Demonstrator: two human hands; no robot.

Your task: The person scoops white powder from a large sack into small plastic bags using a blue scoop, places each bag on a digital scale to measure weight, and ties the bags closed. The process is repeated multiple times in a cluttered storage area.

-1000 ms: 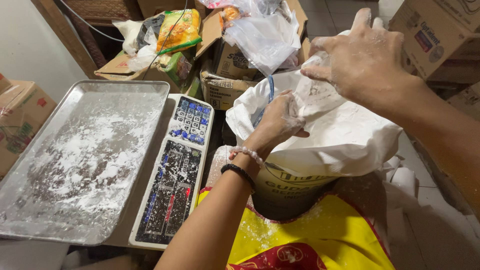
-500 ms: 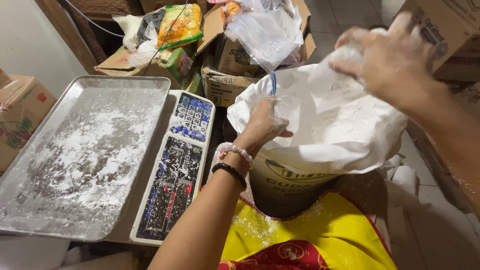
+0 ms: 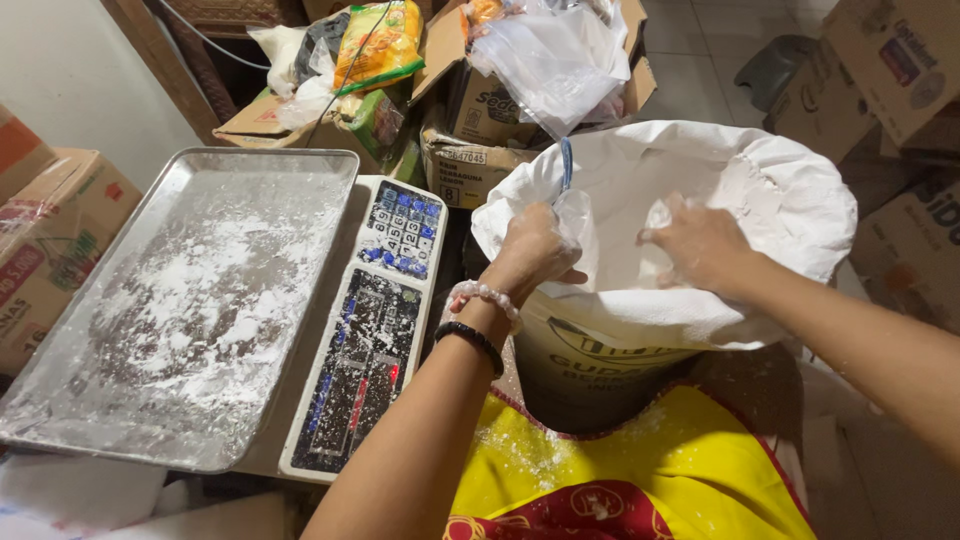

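The left hand, dusted with white powder, comes up from the lower middle of the view with its forearm angled toward the upper right; a pale bead bracelet and a black band sit on the wrist. It is clenched on the near left rim of the large white sack, bunching the rim together with a small clear plastic bag against a blue scoop handle that rises just above the knuckles. The right hand enters from the right, its forearm running down to the lower right corner, palm down inside the sack's open mouth, fingers spread and pressed on the white lining; whether it grips a fold there I cannot tell.

The sack stands open, its rolled rim wide and rounded, just right of the white electronic scale with a blue keypad. The scale's flour-dusted steel tray lies further left, well apart from both hands. Cardboard boxes crowd the sack's far edge and right side, and a yellow and red cloth lies at its near foot.
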